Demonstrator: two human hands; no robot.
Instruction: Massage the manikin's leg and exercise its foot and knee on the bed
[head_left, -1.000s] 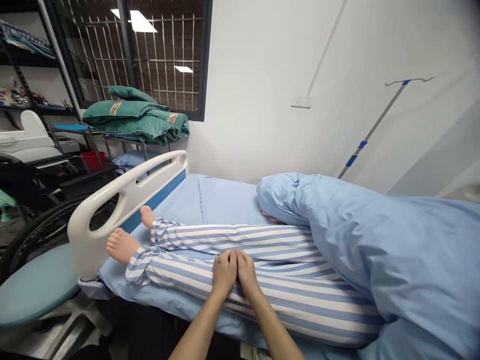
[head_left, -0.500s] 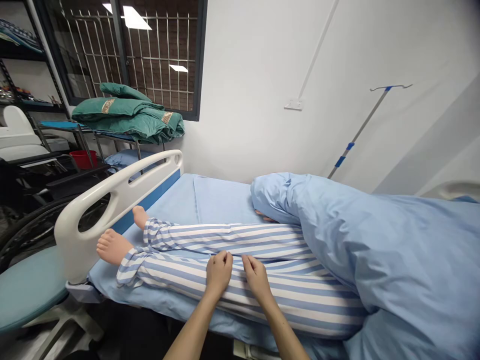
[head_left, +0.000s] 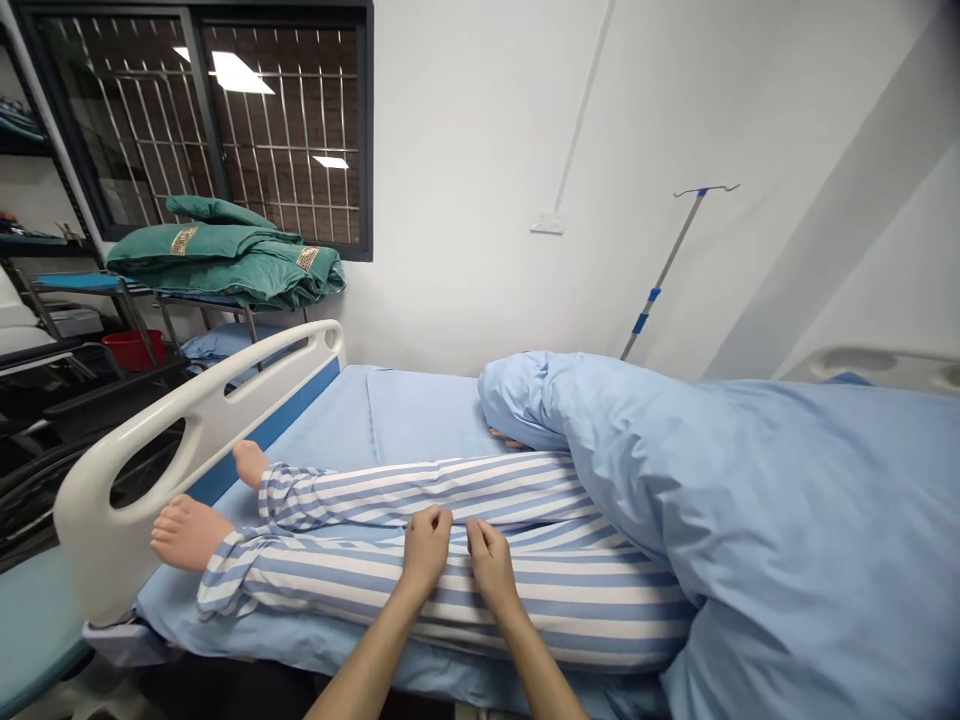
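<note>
My left hand (head_left: pixel 428 548) is closed in a loose fist over the near leg of the blue-and-white striped trousers (head_left: pixel 345 590). Beside it, a short gap to the right, my right hand (head_left: pixel 492 562) is curled shut in the same way. Nothing shows in either hand, and the cloth near them is not pulled up. Whether the hands touch the trousers I cannot tell. The trousers are on a lying figure, perhaps a manikin, with bare feet (head_left: pixel 191 532) at the left. A light blue quilt (head_left: pixel 720 490) covers its upper part; fingertips (head_left: pixel 506 438) peek from under the quilt's edge.
A white footboard (head_left: pixel 187 400) closes off the bed's left end. Light blue sheet (head_left: pixel 420 410) lies under the legs. Behind stand an IV pole (head_left: pixel 664 270) and folded green quilts (head_left: pixel 225 255) below a barred window. A teal seat (head_left: pixel 37 610) is at the lower left.
My view has turned slightly to the right, so the bed and footboard sit further left in it. Both hands keep their closed shape and their place over the legs.
</note>
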